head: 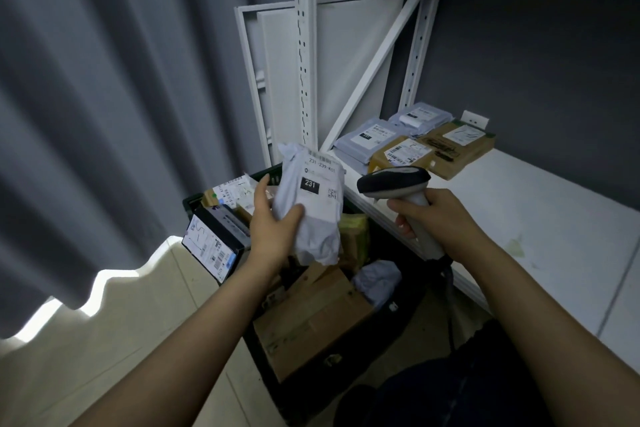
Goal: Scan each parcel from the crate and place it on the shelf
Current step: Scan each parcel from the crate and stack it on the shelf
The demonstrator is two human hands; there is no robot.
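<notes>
Grey plastic wraps the parcel (311, 208) that the left hand (273, 230) grips upright, its label marked 231 facing the camera, above the dark crate (270, 172) of boxes. The right hand (438, 215) clasps a barcode scanner (394, 182), its head just beside the parcel. More parcels (415, 144) lie on the white shelf (519, 215).

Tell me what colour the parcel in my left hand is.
Pale grey parcel, white label; head view.
</notes>
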